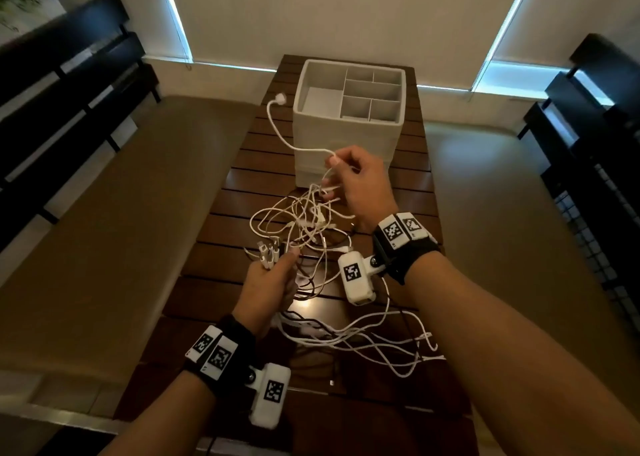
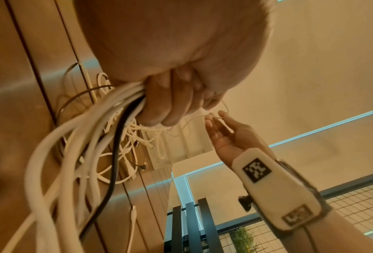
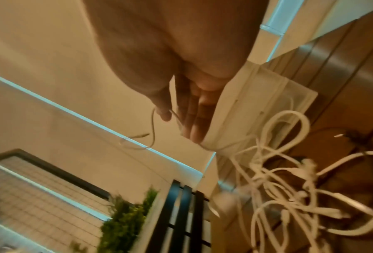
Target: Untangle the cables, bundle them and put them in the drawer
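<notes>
Head view: left hand [image 1: 268,287] fingers curl around bunched cables [image 1: 304,227], right hand [image 1: 360,181] fingers pinch one white cable [image 1: 277,126].

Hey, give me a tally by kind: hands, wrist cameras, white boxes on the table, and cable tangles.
Hands: 2, left hand and right hand
Wrist cameras: 2, left wrist camera and right wrist camera
White boxes: 1, the white box
Tangles: 1, the cable tangle; single cables too knotted to count
Total: 6

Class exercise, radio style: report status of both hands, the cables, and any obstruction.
Left hand grips cable bundle. Right hand pinches one white cable. Tangle unresolved on table. Organizer box empty.
</notes>
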Tool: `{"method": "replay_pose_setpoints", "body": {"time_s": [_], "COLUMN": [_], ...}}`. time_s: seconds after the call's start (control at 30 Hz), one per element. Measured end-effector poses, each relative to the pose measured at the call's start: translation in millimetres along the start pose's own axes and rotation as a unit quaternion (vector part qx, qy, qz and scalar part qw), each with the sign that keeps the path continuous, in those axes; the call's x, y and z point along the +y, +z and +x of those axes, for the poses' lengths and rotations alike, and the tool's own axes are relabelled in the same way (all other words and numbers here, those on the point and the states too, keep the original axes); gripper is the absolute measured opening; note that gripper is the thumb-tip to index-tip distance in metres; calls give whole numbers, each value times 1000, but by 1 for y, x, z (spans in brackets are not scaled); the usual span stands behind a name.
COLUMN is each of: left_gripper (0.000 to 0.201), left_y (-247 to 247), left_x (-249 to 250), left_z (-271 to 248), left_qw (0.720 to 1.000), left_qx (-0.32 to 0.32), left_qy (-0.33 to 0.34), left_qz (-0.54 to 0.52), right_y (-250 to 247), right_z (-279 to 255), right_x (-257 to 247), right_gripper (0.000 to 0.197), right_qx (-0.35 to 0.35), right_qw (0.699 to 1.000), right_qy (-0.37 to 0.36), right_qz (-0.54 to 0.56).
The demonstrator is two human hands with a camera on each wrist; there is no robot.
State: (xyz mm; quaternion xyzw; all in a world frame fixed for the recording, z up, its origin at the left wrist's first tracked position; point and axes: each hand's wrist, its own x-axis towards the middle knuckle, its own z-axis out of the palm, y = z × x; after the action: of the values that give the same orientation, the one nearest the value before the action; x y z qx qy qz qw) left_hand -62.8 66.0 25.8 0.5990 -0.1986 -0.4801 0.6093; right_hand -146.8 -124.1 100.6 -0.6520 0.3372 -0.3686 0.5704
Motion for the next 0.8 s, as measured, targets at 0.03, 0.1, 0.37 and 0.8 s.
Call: {"method": "replay_pose_setpoints", "body": {"time_s": [0.03,0.1,0.37,0.8], "left_gripper": [55,53,47,40], "left_y": [0,-3,9,20], "left_x": [2,5,35,58], "left_z": [0,-2,-11,-2], "left_qw": [1000,999,993,989], "left_qx": [8,17,23,-11], "left_qy": [9,29,115,129], "left_qz": [-9,-11,-3,-66], "right_y": [-1,-4,-14,-27], "right_z": [-3,-10,-44,-112], "right_x": [-8,-23,-32,21], "right_gripper": [15,11,10,2], "right_qx": [9,12,-27,-211], "right_qw": [1000,998,988,916], "right_qy": [-17,-50,-141,-162], "right_qz": [18,44,-61,-302]}}
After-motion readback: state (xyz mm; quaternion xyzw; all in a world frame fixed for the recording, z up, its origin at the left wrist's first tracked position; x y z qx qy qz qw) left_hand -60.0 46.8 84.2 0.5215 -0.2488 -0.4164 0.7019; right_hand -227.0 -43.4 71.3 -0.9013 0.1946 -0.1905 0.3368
